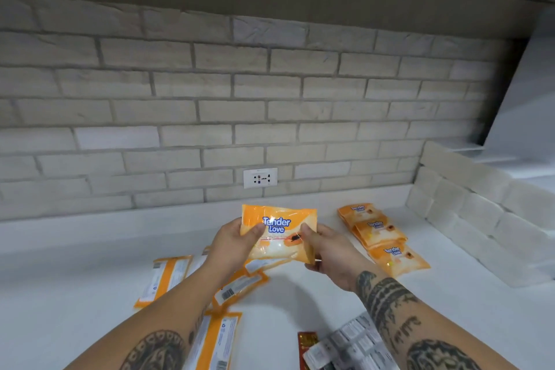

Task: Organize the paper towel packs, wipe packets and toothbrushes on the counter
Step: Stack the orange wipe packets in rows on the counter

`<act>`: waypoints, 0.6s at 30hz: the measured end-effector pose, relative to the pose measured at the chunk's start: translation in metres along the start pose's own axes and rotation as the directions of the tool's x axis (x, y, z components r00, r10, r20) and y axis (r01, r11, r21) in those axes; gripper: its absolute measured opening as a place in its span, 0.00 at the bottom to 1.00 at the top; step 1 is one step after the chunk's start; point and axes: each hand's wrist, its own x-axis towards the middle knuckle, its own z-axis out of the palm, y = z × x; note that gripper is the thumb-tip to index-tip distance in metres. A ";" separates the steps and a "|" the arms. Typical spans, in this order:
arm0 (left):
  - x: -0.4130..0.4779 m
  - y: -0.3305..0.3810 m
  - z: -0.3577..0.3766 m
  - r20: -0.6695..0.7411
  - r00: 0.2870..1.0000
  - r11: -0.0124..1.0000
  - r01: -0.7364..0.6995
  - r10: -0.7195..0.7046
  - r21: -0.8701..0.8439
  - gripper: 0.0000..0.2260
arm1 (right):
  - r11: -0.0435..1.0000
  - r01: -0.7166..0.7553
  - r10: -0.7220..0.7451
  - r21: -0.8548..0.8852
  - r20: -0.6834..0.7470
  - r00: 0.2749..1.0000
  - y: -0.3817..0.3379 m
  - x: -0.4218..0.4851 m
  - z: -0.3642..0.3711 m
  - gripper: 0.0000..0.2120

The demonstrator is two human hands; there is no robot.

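Observation:
An orange and white wipe packet is held up above the counter, label towards me. My left hand grips its left edge, thumb on the front. My right hand grips its right edge. To the right, three matching packets lie overlapping in a row on the white counter. Several more packets lie face down in a loose scatter under my left forearm, one of them near the front edge. Grey-white printed packs and a red pack lie at the bottom, partly behind my right forearm.
A brick-pattern wall runs behind the counter with a white power socket low in the middle. A low brick ledge closes the counter's right side.

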 end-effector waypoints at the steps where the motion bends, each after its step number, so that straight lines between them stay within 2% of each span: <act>1: 0.001 0.000 0.008 0.012 1.000 1.000 0.004 -0.004 -0.007 0.08 | 0.997 0.048 -0.052 -0.060 -0.064 0.997 0.004 0.000 -0.004 0.12; 3: 0.002 -0.001 0.024 0.061 0.998 0.999 0.033 -0.032 -0.015 0.09 | 0.989 0.087 -0.108 -0.116 -0.187 0.977 0.010 0.002 -0.014 0.07; 5: 0.003 -0.002 0.041 0.140 0.988 0.994 0.078 -0.067 -0.081 0.09 | 0.986 0.105 -0.137 -0.132 -0.265 0.954 0.013 0.003 -0.028 0.06; 8: 0.008 -0.001 0.068 0.209 0.971 0.981 0.142 -0.113 -0.131 0.08 | 0.978 0.124 -0.173 -0.166 -0.325 0.930 0.016 0.003 -0.055 0.06; 12: 0.016 0.006 0.111 0.235 0.959 0.977 0.186 -0.157 -0.106 0.06 | 0.979 0.129 -0.184 -0.159 -0.398 0.899 0.027 0.012 -0.095 0.03; 14: 0.023 0.007 0.137 0.218 0.960 0.977 0.198 -0.177 -0.082 0.05 | 0.981 0.135 -0.183 -0.137 -0.443 0.878 0.034 0.019 -0.117 0.09; 16: 0.032 0.006 0.170 0.200 0.961 0.977 0.206 -0.191 -0.059 0.06 | 0.979 0.160 -0.202 -0.129 -0.470 0.859 0.041 0.025 -0.144 0.21; 18: 0.040 0.003 0.202 0.178 0.966 0.980 0.196 -0.189 -0.020 0.14 | 0.966 0.166 -0.241 -0.198 -0.456 0.857 0.047 0.029 -0.173 0.34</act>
